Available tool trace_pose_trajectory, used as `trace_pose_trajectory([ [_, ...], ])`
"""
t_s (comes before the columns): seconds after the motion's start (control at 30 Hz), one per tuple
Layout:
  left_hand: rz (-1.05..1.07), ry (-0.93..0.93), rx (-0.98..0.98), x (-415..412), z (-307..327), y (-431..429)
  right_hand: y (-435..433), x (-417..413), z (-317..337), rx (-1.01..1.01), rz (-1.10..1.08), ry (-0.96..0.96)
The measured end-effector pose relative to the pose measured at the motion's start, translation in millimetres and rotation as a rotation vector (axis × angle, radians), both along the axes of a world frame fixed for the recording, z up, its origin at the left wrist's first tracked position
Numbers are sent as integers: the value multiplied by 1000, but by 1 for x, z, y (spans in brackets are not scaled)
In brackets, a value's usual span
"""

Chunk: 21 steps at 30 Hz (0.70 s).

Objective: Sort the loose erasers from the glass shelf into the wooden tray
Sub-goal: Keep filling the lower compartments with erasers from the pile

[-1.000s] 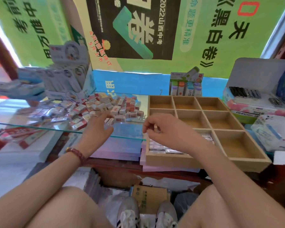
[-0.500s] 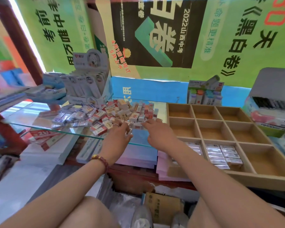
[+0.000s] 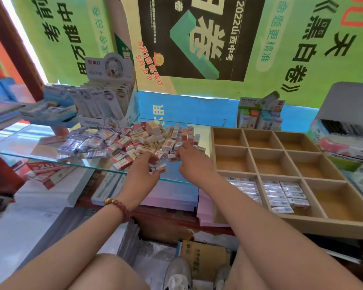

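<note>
Whereas a second ago the right hand hung over the near-left compartment of the tray, both hands are now at the heap. One batch looks to have been dropped off, and the next pick is starting.

The glass shelf (image 3: 19, 141) carries the pile of erasers (image 3: 117, 141) across its middle and right part, right up to the front edge. The left hand (image 3: 140, 174), with a beaded bracelet (image 3: 118, 206) at its wrist, has barely shifted from the pile's near edge. Its fingers (image 3: 145, 157) are curled down onto the wrapped pieces, and one white-and-red eraser (image 3: 158, 168) lies just beside the thumb at the glass edge. I cannot tell whether that eraser is pinched or only touched.

The right hand (image 3: 194, 164) has swung back from the tray. Its fingers (image 3: 183, 147) reach forward into the right end of the pile, their tips among the red-wrapped erasers. The back of the hand hides the tips, so I cannot tell whether they grip anything.

Just right of the shelf and lower down stands the wooden tray (image 3: 302, 225), with no hand over it. Its near-left and near-middle compartments hold rows of sorted erasers (image 3: 281, 195), and the other seven show only wood. With the pile this large, I judge the sorting to be at an early stage.
</note>
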<state>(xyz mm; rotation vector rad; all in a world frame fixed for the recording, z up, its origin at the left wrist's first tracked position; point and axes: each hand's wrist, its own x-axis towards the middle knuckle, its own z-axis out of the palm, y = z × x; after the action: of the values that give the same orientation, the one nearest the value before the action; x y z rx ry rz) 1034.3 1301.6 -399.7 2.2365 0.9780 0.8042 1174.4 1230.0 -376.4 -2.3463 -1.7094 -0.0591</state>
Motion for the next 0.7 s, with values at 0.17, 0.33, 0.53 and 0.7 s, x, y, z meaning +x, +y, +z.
trace_pose_trajectory([
  [0.17,5,-10,-1,-1,-5,3,1,2,-3,11,-13,0],
  [0.33,1,4,-4,-1,-4,3,6,2,-7,33,-57,10],
  [0.53,6,73,-2,-3,1,1,10,7,-11,7,-119,87],
  [0.7,41,122,-56,1,8,-3,4,7,-3,-49,-117,93],
])
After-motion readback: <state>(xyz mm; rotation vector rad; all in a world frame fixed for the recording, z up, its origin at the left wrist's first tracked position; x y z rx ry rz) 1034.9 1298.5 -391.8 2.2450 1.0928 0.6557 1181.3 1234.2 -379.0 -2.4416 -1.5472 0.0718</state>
